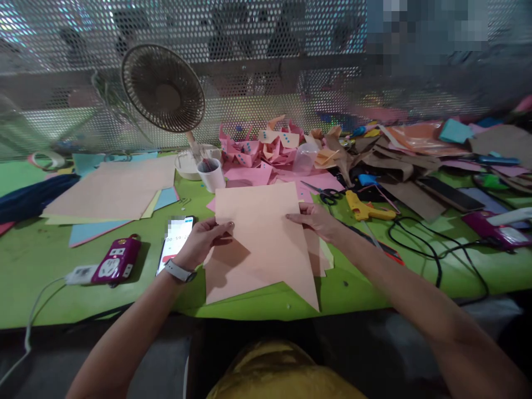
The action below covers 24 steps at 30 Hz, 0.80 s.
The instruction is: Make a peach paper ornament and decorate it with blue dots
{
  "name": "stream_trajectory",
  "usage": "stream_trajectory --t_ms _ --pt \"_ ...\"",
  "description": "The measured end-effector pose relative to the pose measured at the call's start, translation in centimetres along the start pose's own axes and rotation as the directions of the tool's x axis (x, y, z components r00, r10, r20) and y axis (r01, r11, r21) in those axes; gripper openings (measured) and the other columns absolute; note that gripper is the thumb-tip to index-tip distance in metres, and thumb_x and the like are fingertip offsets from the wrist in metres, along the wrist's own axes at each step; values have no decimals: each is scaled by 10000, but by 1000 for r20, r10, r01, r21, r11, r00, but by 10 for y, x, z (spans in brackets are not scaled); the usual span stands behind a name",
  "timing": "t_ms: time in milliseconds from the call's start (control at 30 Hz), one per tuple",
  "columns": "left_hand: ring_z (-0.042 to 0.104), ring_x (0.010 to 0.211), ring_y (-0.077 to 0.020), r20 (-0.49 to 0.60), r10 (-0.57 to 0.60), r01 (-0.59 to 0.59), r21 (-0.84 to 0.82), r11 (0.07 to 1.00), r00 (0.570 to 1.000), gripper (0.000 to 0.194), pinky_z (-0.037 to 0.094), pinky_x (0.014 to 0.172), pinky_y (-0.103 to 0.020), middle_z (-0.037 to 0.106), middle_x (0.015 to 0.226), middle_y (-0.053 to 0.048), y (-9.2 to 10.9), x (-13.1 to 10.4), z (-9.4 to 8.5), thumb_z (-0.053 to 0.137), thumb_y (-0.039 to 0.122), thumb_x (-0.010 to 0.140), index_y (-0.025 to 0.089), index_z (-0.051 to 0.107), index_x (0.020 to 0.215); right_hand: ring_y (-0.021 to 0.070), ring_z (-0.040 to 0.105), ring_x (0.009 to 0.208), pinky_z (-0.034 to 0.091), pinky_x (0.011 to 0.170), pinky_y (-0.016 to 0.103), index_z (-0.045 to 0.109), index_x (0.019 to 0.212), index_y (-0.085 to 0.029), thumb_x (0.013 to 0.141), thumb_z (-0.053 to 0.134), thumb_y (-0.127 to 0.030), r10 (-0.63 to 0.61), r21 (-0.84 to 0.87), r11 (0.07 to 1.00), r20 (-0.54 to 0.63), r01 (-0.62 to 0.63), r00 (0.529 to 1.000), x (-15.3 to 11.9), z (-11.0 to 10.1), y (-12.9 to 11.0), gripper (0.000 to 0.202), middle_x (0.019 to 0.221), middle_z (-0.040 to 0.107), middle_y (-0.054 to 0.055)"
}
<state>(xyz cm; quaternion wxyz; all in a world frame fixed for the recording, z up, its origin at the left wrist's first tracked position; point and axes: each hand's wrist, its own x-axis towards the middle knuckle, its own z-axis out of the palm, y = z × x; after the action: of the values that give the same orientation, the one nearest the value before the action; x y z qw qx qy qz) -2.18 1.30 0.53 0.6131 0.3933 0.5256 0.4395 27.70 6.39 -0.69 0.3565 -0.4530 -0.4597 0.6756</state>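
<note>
A peach paper sheet [260,233] is held over the green table in front of me. My left hand [208,238] pinches its left edge, thumb on top. On the right edge, my right hand [313,220] grips it the same way, thumb on the face and fingers behind. The sheet's lower edge is uneven, with a pointed corner at the lower right. More peach and pale yellow paper [326,257] shows beneath it on the right. A lit phone [177,235] lies beside my left hand.
On the green table [37,282], a purple power socket [118,260] and stacked paper [116,191] lie left. A fan [164,88], cup [211,174] and folded pink papers [245,149] stand behind. Scissors [328,195], a yellow glue gun [368,209] and black cables [432,252] lie right.
</note>
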Motion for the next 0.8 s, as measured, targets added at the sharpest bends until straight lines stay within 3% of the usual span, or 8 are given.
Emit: stream_trajectory --t_ms 267,400,467,567,667,700,767,800 --pt "621 619 -91 3 10 -10 15 1000 1000 306 586 642 -236 659 679 6 -4 1 -3 860 370 629 140 721 776 173 685 724 543 730 321 742 807 -183 516 892 -403 -10 -50 999 -24 8 1000 -2 0 1 395 817 756 42" --pt "676 729 -113 13 220 -221 68 973 975 252 589 737 -258 742 826 -15 9 3 -5 829 358 687 187 753 855 201 689 742 561 738 373 749 793 -194 534 871 -482 -201 -181 966 -70 186 977 -4 1 -23 407 829 754 43" --pt "690 742 -125 -7 457 -451 145 881 890 201 586 742 -263 758 829 -17 28 2 -4 821 331 706 201 761 847 208 690 771 565 775 401 761 811 -232 599 846 -494 -416 -272 883 -75 383 906 -11 2 -49 348 860 754 24" --pt "706 741 -138 22 793 -765 281 580 609 140 592 734 -284 766 821 -5 65 -5 0 820 232 717 219 767 845 230 686 914 539 903 419 767 790 -330 682 820 -457 -787 -441 570 -48 694 615 -32 6 -93 175 846 744 -23" --pt "721 879 -168 166 905 -877 364 314 392 188 590 839 -341 769 947 -4 89 -15 1 775 165 768 264 762 927 228 681 979 521 954 402 759 920 -424 802 722 -459 -869 -560 327 139 761 475 -54 7 -114 128 951 749 -30" --pt "719 917 -183 237 904 -893 371 255 356 169 586 864 -360 765 980 -14 89 -18 0 756 201 794 272 761 948 230 687 975 525 950 407 753 956 -428 832 680 -483 -862 -557 273 219 784 456 -58 5 -112 154 975 751 -22" --pt "702 1000 -228 419 829 -909 348 231 371 203 584 872 -407 746 1070 -65 76 -20 -6 675 334 866 262 744 1043 227 701 959 540 911 422 748 1008 -389 882 620 -469 -816 -534 229 350 814 459 -58 -1 -92 196 1004 757 7" --pt "688 1044 -236 502 753 -888 393 240 425 221 576 888 -414 734 1109 -84 64 -19 -10 626 326 900 252 733 1079 214 716 914 557 851 410 750 1012 -352 897 622 -405 -803 -519 213 389 828 451 -55 -6 -76 180 992 763 24"
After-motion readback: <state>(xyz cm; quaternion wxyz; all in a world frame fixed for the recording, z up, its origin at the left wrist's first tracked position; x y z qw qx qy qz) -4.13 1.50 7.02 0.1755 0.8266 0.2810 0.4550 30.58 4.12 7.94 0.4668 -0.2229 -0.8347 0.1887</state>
